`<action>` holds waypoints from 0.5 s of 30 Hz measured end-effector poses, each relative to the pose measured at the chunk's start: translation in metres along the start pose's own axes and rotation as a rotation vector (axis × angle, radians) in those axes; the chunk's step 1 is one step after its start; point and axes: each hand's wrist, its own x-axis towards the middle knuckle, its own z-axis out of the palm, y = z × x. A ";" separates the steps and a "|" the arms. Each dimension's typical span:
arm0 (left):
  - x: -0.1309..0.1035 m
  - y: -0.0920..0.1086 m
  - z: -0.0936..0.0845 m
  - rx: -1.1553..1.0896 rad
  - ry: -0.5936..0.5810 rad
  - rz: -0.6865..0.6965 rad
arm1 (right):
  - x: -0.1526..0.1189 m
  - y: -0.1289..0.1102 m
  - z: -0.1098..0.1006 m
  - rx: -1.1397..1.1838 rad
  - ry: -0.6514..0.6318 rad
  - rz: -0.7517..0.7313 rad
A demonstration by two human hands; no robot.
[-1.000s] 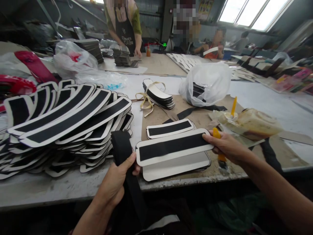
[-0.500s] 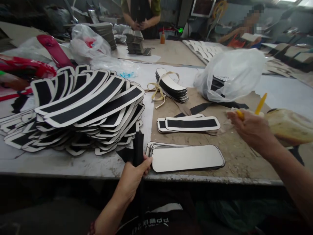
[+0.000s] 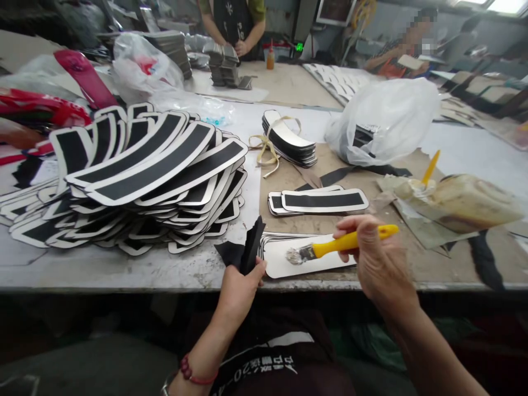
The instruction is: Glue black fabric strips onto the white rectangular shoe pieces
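My left hand (image 3: 241,283) is closed around folded black strips (image 3: 249,247), its thumb at the left end of a stack of white pieces (image 3: 280,258) by the table's front edge. In my right hand (image 3: 373,247) is a brush with a yellow handle (image 3: 344,240); its whitish bristles are over or on the top white piece, left of its middle. Behind the stack lie a few white pieces with black centre strips (image 3: 324,202). A large heap of similar curved pieces (image 3: 152,165) fills the left side.
A tied-looking bundle of curved pieces (image 3: 289,137) stands at the back, near a white plastic bag (image 3: 383,124). To the right lies a glue-smeared bag (image 3: 478,203) with another yellow handle (image 3: 431,168) upright. A person (image 3: 235,27) stands across the table; another sits back right.
My right hand has come left and nearer from the smeared bag, bringing the yellow brush over the white stack. My left hand has shifted slightly right with the black strips.
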 end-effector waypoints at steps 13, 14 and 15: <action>0.000 -0.004 -0.002 -0.004 0.006 -0.018 | -0.015 0.014 -0.007 -0.328 -0.046 0.157; -0.001 -0.004 -0.002 -0.002 0.014 -0.013 | -0.016 0.016 -0.014 -0.402 -0.003 0.113; -0.001 -0.004 -0.001 0.001 0.020 -0.009 | -0.017 0.018 -0.022 -0.477 0.038 0.064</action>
